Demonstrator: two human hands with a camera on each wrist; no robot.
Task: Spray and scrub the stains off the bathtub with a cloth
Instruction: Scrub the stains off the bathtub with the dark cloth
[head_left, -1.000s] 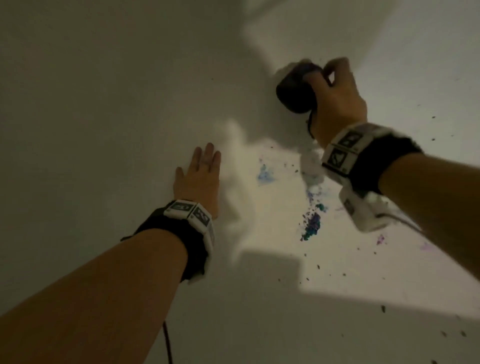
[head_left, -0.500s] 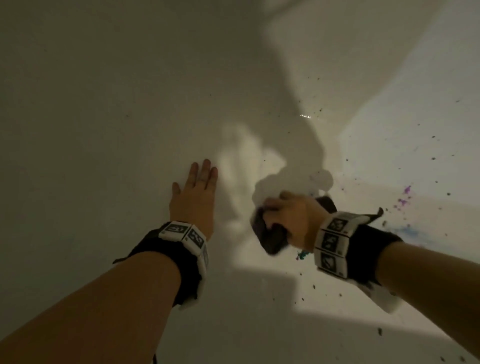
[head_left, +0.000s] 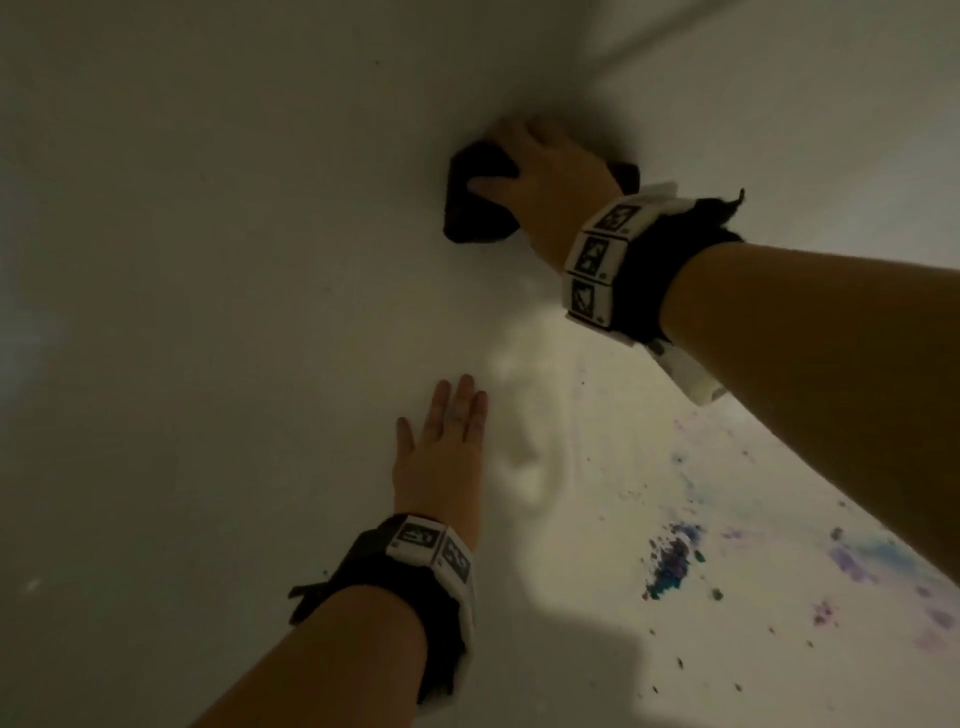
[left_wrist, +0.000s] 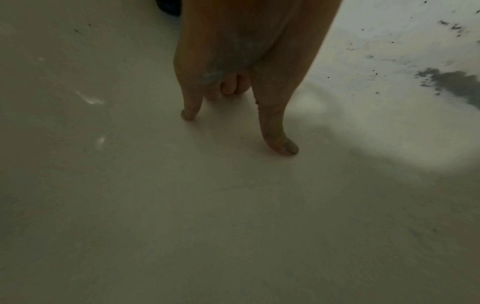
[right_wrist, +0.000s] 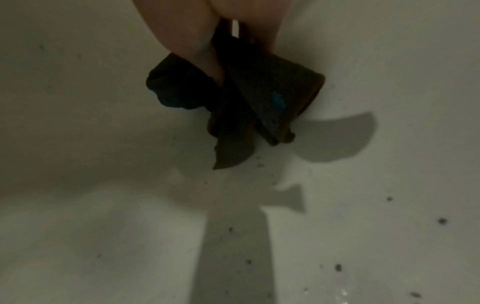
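The white bathtub (head_left: 218, 291) fills the whole view, most of it in shadow, with one bright patch of light at the lower right. In that patch lie the stains (head_left: 672, 564), blue and purple, with small dark specks around them. The left hand (head_left: 441, 457) rests flat on the tub surface, fingers straight and close together, holding nothing. The right hand (head_left: 545, 171) is far up in the shadow, well apart from the stains, and its fingers are curled around a dark crumpled cloth (head_left: 478, 205), which it presses on the tub. The cloth carries a small blue mark (right_wrist: 279, 101).
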